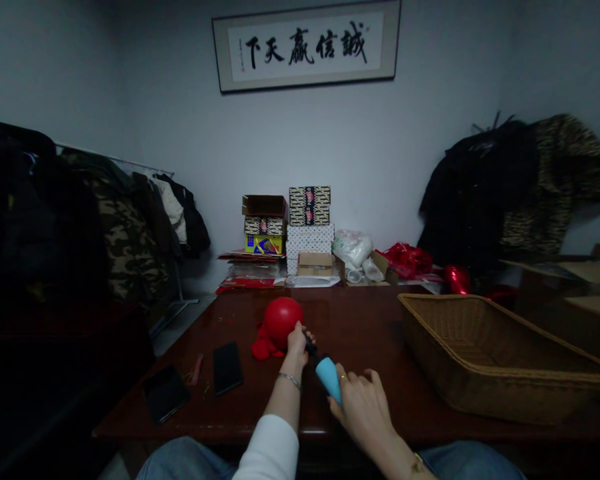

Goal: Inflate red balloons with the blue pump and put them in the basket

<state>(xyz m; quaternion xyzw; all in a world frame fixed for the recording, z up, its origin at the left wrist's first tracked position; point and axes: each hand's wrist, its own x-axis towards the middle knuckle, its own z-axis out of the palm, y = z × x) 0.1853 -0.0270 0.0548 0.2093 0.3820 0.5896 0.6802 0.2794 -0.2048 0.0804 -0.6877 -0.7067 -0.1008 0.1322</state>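
A round, partly inflated red balloon is in front of me over the table. My left hand is closed at its near side, where the neck meets the dark nozzle of a balloon pump; the fingers hide the joint itself. The pump has a light blue body and slants down toward me. Around its near end my right hand is closed, partly covering it. Behind and left of the inflated balloon lies a small heap of limp red balloons.
On the dark wooden table, two black phone-like slabs lie left, with a small reddish item between them. A large wicker basket stands right. Boxes, plastic bags and red foil line the far edge.
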